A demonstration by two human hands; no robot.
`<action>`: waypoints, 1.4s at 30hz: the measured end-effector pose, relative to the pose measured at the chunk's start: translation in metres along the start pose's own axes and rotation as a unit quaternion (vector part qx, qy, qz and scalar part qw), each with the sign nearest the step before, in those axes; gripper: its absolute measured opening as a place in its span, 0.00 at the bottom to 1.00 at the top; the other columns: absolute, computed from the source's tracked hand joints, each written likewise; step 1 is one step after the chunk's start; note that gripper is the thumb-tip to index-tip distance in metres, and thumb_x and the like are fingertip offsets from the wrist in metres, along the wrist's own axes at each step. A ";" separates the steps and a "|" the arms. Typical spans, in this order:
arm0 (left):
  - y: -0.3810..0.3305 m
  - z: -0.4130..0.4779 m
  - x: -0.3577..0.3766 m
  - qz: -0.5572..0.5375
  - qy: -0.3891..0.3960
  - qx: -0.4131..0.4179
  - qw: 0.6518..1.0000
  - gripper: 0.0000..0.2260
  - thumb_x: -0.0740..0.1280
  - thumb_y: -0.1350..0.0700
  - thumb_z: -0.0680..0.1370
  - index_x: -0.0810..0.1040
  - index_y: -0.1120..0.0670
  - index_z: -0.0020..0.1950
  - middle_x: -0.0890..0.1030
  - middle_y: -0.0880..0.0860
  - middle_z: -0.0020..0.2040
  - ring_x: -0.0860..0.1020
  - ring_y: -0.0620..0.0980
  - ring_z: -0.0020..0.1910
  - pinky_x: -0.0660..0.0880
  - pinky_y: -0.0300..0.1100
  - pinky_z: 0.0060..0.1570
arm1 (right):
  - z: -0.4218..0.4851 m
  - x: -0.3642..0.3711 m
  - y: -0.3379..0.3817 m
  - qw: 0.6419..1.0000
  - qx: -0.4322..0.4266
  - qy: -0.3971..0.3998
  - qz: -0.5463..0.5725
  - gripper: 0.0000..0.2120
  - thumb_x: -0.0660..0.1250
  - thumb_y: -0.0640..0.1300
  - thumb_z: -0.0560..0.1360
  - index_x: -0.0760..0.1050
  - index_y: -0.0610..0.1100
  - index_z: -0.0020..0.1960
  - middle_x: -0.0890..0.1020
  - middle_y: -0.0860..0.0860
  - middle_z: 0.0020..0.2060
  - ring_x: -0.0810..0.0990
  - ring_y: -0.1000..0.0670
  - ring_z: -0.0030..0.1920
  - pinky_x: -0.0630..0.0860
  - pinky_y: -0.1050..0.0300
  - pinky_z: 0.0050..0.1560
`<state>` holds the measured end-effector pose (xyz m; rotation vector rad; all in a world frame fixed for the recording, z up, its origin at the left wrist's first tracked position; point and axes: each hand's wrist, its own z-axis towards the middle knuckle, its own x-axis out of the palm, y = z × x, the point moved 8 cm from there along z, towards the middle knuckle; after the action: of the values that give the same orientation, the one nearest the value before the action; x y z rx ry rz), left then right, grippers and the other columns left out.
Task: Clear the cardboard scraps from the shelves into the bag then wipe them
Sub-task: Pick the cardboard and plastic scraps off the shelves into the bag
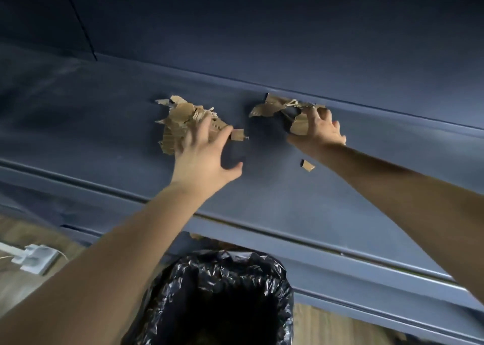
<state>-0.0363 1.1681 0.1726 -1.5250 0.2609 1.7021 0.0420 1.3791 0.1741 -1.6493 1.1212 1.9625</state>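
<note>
Scrap-clearing step. Above the bag (183, 274), left hand (207, 150) lies spread flat on left pile (180, 114); right hand (322, 129) curls round right pile (300, 127). Next: drag both off the shelf (262, 200) edge into it.

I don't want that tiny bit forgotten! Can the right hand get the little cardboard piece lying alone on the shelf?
Probably yes. The lone piece lies on bare shelf near the right hand, nothing covering it, though that hand grips other scraps.

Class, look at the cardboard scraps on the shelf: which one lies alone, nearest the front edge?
The small scrap nearer than the right hand; the other scraps sit farther back, at the fingers of that and the left hand.
</note>
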 end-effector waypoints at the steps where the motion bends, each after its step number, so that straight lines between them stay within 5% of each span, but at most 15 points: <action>1: 0.006 0.006 0.002 0.003 0.001 -0.011 1.000 0.30 0.69 0.44 0.69 0.64 0.45 0.69 0.53 0.51 0.75 0.57 0.59 0.70 0.63 0.57 0.66 | 0.007 0.002 -0.003 1.000 0.013 0.010 -0.001 0.32 0.66 0.56 0.69 0.59 0.51 0.69 0.63 0.46 0.66 0.63 0.40 0.65 0.65 0.46 0.57; 9: 0.028 0.046 0.016 0.035 0.037 -0.074 0.996 0.37 0.71 0.39 0.66 0.59 0.41 0.71 0.46 0.51 0.75 0.47 0.60 0.74 0.55 0.65 0.68 | 0.047 0.009 -0.009 0.999 0.046 0.024 0.013 0.32 0.65 0.60 0.67 0.58 0.56 0.67 0.59 0.49 0.67 0.58 0.42 0.68 0.64 0.38 0.61; 19: 0.043 0.073 0.031 0.041 0.081 -0.136 0.987 0.42 0.68 0.31 0.62 0.53 0.35 0.72 0.38 0.52 0.76 0.40 0.65 0.74 0.53 0.69 0.67 | 0.071 0.039 0.013 0.995 0.016 0.087 0.034 0.42 0.61 0.72 0.63 0.51 0.60 0.72 0.45 0.51 0.75 0.42 0.39 0.74 0.60 0.33 0.67; 24: 0.040 0.075 0.041 0.069 0.116 -0.142 0.981 0.31 0.66 0.31 0.65 0.66 0.38 0.65 0.47 0.52 0.76 0.43 0.65 0.74 0.52 0.69 0.67 | 0.075 0.049 0.028 0.995 -0.003 0.097 0.014 0.37 0.59 0.73 0.65 0.54 0.63 0.71 0.48 0.53 0.75 0.42 0.40 0.74 0.55 0.30 0.67; 29: 0.029 0.073 0.034 0.046 0.039 -0.095 0.994 0.19 0.68 0.39 0.68 0.73 0.46 0.54 0.65 0.50 0.67 0.61 0.60 0.67 0.63 0.58 0.60 | 0.063 0.059 0.056 0.997 -0.048 0.051 0.034 0.20 0.61 0.65 0.69 0.72 0.59 0.58 0.65 0.51 0.69 0.54 0.43 0.72 0.53 0.32 0.67; 33: 0.022 0.067 0.027 0.017 -0.023 -0.063 0.998 0.14 0.70 0.47 0.68 0.71 0.50 0.49 0.70 0.52 0.59 0.68 0.59 0.56 0.62 0.49 0.47 | 0.049 0.063 0.071 0.994 -0.074 0.013 0.074 0.10 0.62 0.57 0.72 0.71 0.53 0.49 0.74 0.49 0.59 0.64 0.44 0.65 0.58 0.42 0.64; 38: 0.011 0.055 0.017 0.017 -0.037 -0.022 0.999 0.08 0.65 0.59 0.72 0.71 0.53 0.50 0.70 0.53 0.59 0.67 0.59 0.55 0.67 0.50 0.46 | 0.037 0.056 0.071 0.990 -0.085 -0.005 0.116 0.20 0.62 0.52 0.73 0.68 0.52 0.64 0.70 0.48 0.65 0.64 0.43 0.66 0.59 0.47 0.60; 42: 0.001 0.040 0.017 0.028 -0.033 0.017 0.999 0.10 0.61 0.65 0.73 0.71 0.55 0.52 0.71 0.53 0.59 0.67 0.58 0.53 0.67 0.49 0.43 | 0.022 0.061 0.082 0.984 -0.143 0.052 0.089 0.33 0.67 0.50 0.68 0.59 0.59 0.70 0.58 0.51 0.73 0.56 0.43 0.71 0.56 0.44 0.64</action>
<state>-0.0648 1.2003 0.1669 -1.4452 0.2997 1.7806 -0.0457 1.3303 0.1455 -1.8722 1.0975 2.2626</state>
